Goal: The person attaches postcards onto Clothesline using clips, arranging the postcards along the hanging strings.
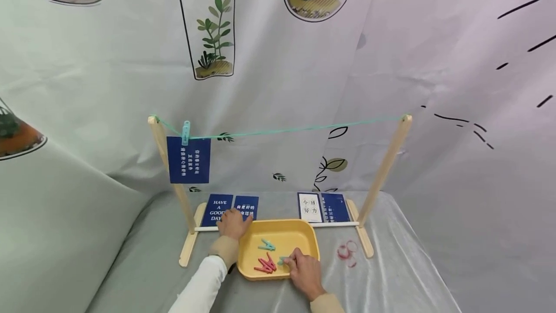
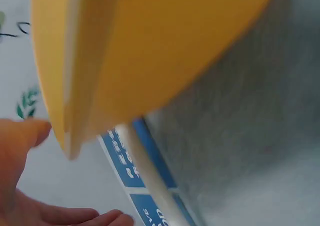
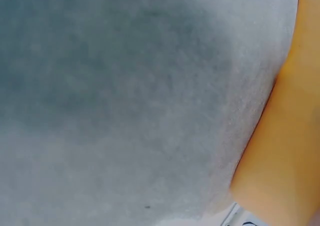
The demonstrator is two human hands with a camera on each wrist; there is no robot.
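In the head view, my left hand (image 1: 233, 224) reaches over the tray's left rim to two blue cards, the HAVE A GOOD DAY card (image 1: 217, 206) and a card with white characters (image 1: 245, 205). Its thumb and fingers are spread apart with nothing between them in the left wrist view. My right hand (image 1: 306, 272) is over the right side of the yellow tray (image 1: 278, 224), pinching a teal clothespin (image 1: 281, 260). Another teal clothespin (image 1: 267, 245) and several red clothespins (image 1: 267, 263) lie in the tray. The right wrist view hides the right fingers.
A green string (image 1: 278, 131) spans two wooden posts (image 1: 385, 173). A teal clothespin (image 1: 186, 133) holds a blue card (image 1: 189, 168) on it at the left. A white card (image 1: 310, 207) and a blue card (image 1: 335, 208) lie behind the white rod (image 1: 334, 224). Red rings (image 1: 343, 252) lie right of the tray.
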